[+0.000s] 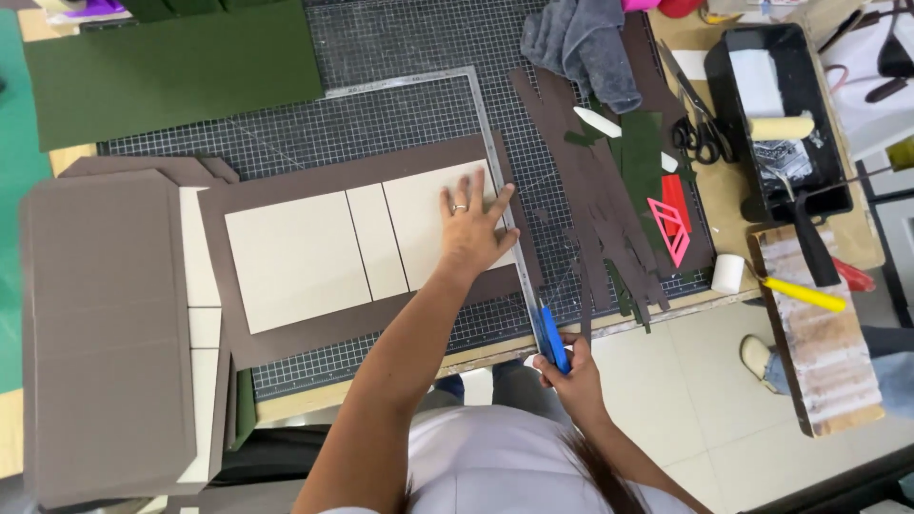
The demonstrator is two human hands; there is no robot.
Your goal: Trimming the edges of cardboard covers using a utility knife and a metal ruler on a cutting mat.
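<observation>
**Inspector A:** Position of the work, please.

**Inspector B:** A brown paper sheet (362, 249) lies flat on the gridded cutting mat (400, 114), which covers the tabletop (724, 190). Three cream boards (314, 252) sit on the sheet, side by side, with narrow gaps between them. A metal ruler (509, 219) runs along the sheet's right edge, from the far side of the mat towards the person.

**Inspector A:** Hands?

**Inspector B:** The left hand (471, 224) is open and flat, fingers spread, pressing on the rightmost board, with the fingertips reaching the ruler. The right hand (569, 373) is closed around a blue-handled knife (552, 341) at the near edge of the tabletop, just beside the ruler's near end.

**Inspector A:** The governing relation?

**Inspector B:** The ruler's long axis runs away from the person, leaning slightly left at the far end. The knife lies nearly in line with it, tip on the ruler's right side. The right hand sits at the near end of that line; the left hand is farther up it, on the other side of the ruler. Whether the blade touches the paper, I cannot tell.

**Inspector A:** Surroundings?

**Inspector B:** Brown offcut strips (590, 190) lie just right of the ruler. Scissors (700, 128) are well apart from both hands.
</observation>
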